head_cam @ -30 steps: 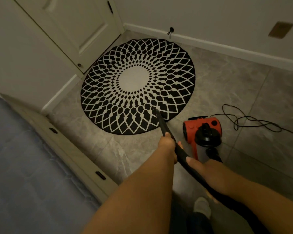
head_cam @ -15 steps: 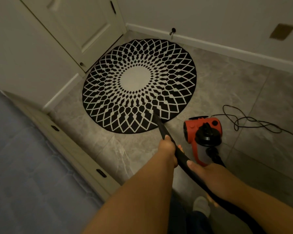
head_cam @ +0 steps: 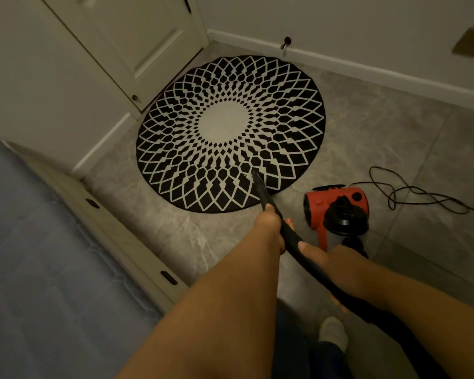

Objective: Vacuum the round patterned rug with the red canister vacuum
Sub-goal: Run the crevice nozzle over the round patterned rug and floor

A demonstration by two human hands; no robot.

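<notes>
On grey floor tiles (head_cam: 367, 138): one round rug (head_cam: 230, 132), one red vacuum (head_cam: 329, 206), two hands gripping one black wand (head_cam: 293, 236).

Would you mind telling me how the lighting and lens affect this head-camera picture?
Head view: dim, warm light, no glare; wide-angle lens bows the white baseboard; the black vacuum wand blends into the round black-and-white patterned rug; forearms look oversized.

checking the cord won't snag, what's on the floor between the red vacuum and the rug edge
In the head view, only bare grey tile separates the red vacuum from the rug. The cord trails off the vacuum's far side.
</notes>
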